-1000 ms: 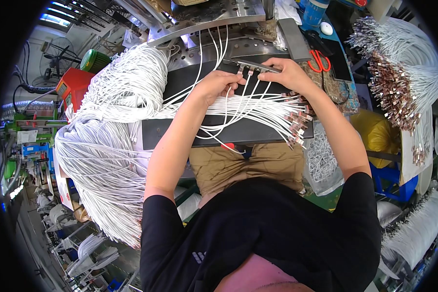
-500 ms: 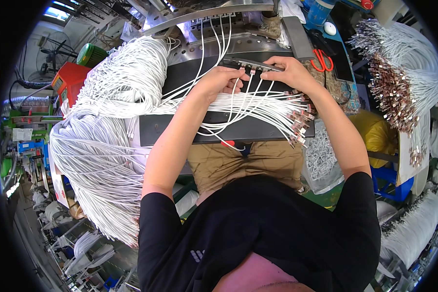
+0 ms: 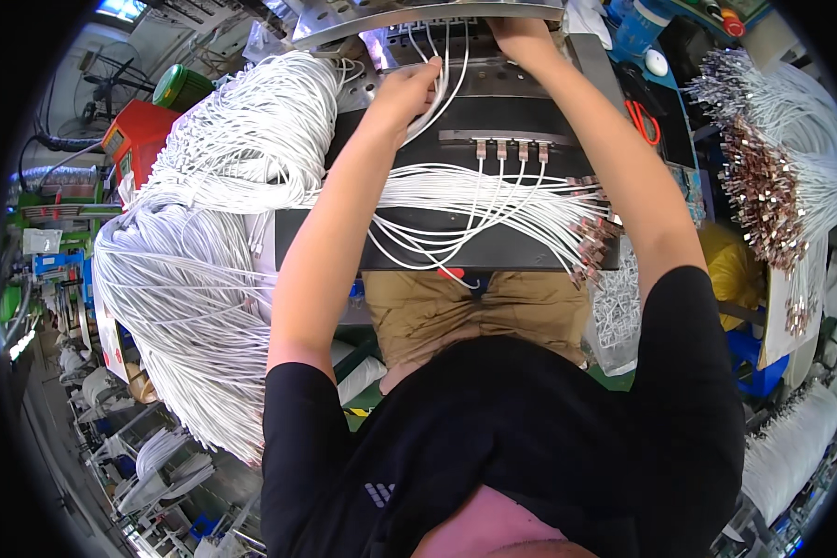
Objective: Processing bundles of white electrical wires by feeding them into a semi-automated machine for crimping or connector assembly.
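Note:
My left hand (image 3: 405, 94) is closed round several white cables (image 3: 454, 84) that hang from a row of slots in the machine at the far side. My right hand (image 3: 523, 39) reaches in under the machine's curved metal edge (image 3: 428, 20), where its fingertips are hidden. Nearer to me, a narrow metal bar (image 3: 456, 137) lies on the black work board (image 3: 353, 139). Several brown-and-white connectors (image 3: 524, 151) are lined up along the bar, their cables running toward me. Across the board spreads a bundle of white cables (image 3: 437, 189), with connectors at its right end.
Thick coils of white cable (image 3: 242, 139) are heaped at the left, more cable (image 3: 181, 288) hanging below them. Red-handled scissors (image 3: 642, 123) and a white mouse (image 3: 656, 61) are at the right. Beyond hangs a connector-ended cable bunch (image 3: 763, 177). A bag of small white parts (image 3: 614, 307) sits below.
Both hands have left the metal bar and moved away to the machine. The bar now rests on the board with its connectors in line. My left hand has taken hold of the hanging cables.

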Tool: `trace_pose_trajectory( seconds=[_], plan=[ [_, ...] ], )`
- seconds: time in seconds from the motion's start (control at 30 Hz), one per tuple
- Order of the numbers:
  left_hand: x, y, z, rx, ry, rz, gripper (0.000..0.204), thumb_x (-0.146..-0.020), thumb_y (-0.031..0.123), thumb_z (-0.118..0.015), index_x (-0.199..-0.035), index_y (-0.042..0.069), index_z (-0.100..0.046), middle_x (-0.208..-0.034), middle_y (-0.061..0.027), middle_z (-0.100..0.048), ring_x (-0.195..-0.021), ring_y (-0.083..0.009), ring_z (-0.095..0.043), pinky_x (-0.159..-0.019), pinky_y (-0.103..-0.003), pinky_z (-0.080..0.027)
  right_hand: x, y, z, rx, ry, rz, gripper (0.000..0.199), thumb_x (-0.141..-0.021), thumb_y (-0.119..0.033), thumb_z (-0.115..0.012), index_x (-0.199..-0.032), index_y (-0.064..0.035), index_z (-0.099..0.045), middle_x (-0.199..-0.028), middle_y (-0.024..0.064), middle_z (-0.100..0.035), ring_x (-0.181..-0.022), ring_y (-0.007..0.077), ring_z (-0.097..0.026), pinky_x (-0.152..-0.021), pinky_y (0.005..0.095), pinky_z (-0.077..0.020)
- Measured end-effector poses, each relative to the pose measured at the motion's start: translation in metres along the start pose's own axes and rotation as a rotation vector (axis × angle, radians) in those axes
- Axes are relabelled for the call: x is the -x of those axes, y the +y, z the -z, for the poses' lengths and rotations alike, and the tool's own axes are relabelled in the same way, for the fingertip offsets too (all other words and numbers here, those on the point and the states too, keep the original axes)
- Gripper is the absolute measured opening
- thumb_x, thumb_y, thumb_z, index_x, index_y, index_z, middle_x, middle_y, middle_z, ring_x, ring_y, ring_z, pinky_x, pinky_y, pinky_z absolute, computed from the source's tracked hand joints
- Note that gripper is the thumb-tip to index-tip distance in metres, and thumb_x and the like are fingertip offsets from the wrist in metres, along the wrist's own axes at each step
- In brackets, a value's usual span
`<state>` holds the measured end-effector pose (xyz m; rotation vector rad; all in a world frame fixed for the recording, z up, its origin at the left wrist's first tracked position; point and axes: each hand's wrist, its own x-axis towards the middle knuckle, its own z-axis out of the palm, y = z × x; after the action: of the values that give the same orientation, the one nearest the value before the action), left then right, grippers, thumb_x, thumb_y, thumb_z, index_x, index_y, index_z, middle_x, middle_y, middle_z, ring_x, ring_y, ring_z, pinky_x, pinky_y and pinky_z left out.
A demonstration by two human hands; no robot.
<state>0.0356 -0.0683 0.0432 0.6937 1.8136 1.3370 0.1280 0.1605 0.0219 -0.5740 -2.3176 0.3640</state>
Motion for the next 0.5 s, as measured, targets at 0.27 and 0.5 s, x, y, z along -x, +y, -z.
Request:
trace_pose_trajectory(
  seconds=[0.27, 0.5],
  plan=[
    [0.026, -0.012, 0.003, -0.109, 0.041, 0.074, 0.058, -0.097, 0.055, -0.067, -0.12, 0.002, -0.072, -0.103, -0.009, -0.069, -0.101, -0.0206, -0.058, -0.083, -0.037, -0.046, -0.048, 0.005, -0.012, -0.028, -0.083, -0.066, 0.039, -0.097, -0.036, -0.069, -0.122, -0.0055, -0.069, -0.116, 0.0205, -0.067, -0.113, 0.0401, -0.063, -0.098, 0.0456, -0.0488],
    [0.05, 0.018, -0.014, -0.162, -0.067, -0.005, 0.056, -0.094, 0.047, -0.075, -0.118, -0.003, -0.071, -0.107, -0.0152, -0.073, -0.093, -0.0216, -0.069, -0.089, -0.036, -0.052, -0.048, 0.017, -0.015, -0.061, -0.048, -0.055, 0.038, -0.097, -0.037, -0.07, -0.118, -0.0053, -0.071, -0.111, 0.0188, -0.069, -0.11, 0.0389, -0.064, -0.097, 0.0456, -0.0494]
  ],
)
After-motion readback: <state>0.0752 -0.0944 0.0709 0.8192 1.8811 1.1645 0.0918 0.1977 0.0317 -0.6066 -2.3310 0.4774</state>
